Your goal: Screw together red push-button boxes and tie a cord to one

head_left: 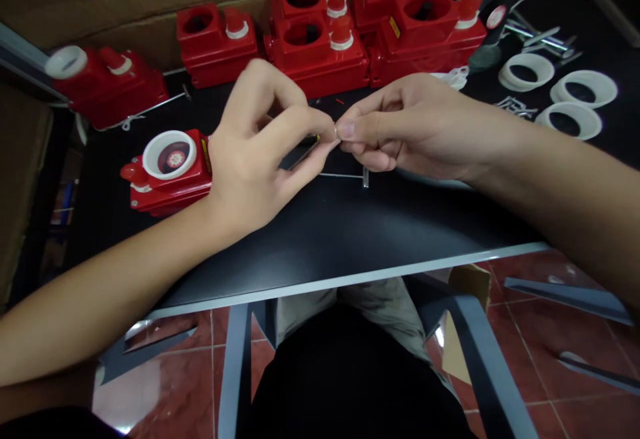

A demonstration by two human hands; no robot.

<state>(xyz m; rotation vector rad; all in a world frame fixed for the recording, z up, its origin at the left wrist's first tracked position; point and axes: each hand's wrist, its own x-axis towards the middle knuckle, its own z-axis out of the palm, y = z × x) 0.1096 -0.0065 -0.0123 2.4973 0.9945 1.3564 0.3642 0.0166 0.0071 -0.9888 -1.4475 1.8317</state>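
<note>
My left hand (257, 149) and my right hand (415, 125) meet over the black table. Thumb and fingers of both are pinched together at one spot, on something small and pale that I cannot make out. Just below the fingertips lies a thin rod with a metal cross-handle (366, 177), partly hidden by my left hand. Left of that hand, close to the wrist, sits a red box (200, 172) with a white ring (151, 167) around a round opening; a printed disc shows inside, and a red cap (134, 172) sticks out at its side.
Several red housings with round openings and red caps (341, 29) stand along the cardboard at the back. White rings (575, 121), small metal pieces (517, 107) and metal rods (543, 39) lie at the right. A pale strip (350, 279) edges the table in front of my lap.
</note>
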